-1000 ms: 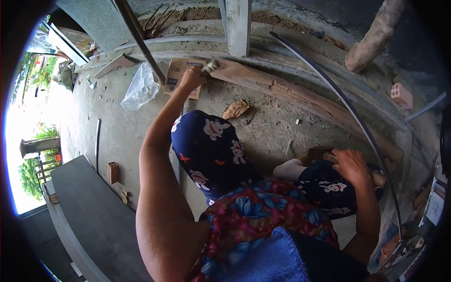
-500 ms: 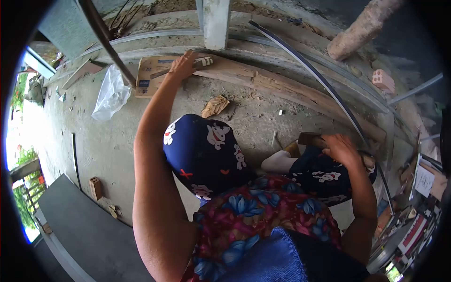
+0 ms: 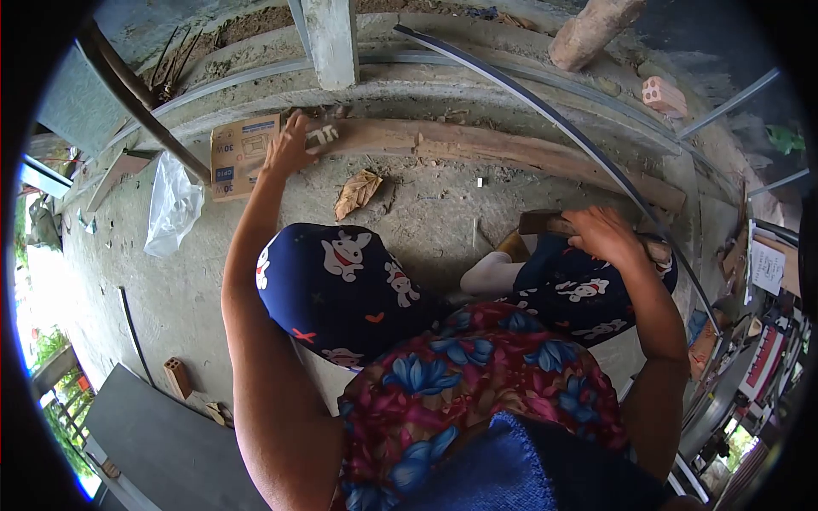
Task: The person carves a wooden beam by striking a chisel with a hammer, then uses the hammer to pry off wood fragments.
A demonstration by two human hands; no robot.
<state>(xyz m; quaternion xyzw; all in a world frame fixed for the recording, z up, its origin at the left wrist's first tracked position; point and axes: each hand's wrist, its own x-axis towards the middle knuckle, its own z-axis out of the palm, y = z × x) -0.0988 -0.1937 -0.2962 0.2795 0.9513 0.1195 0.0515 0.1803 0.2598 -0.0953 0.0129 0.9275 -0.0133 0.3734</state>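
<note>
My left hand (image 3: pixel 290 148) is stretched forward, fingers apart, over the right edge of a flat piece of printed cardboard (image 3: pixel 232 180). Just right of its fingers lies the end of a long, weathered wooden plank (image 3: pixel 486 146), with a small whitish piece (image 3: pixel 325 134) on it. Something blurred shows above that end; I cannot make it out. My right hand (image 3: pixel 603 234) is closed around a tool with a dark flat blade (image 3: pixel 537 223) and what looks like a wooden handle. The tool lies across my right thigh, and my fingers hide its middle.
A dry leaf (image 3: pixel 357 194) lies on the concrete before my knees. Clear plastic (image 3: pixel 173 204) is at the left. A long dark strip (image 3: pixel 545 106) arches over the plank. Beyond stand a post (image 3: pixel 331 47), a log (image 3: pixel 592 34) and a brick (image 3: pixel 664 96). A dark board (image 3: pixel 162 434) lies lower left.
My left hand has opened, and the dark stick that was at its fingers over the cardboard no longer shows there. My right hand still rests on the tool. The view has shifted.
</note>
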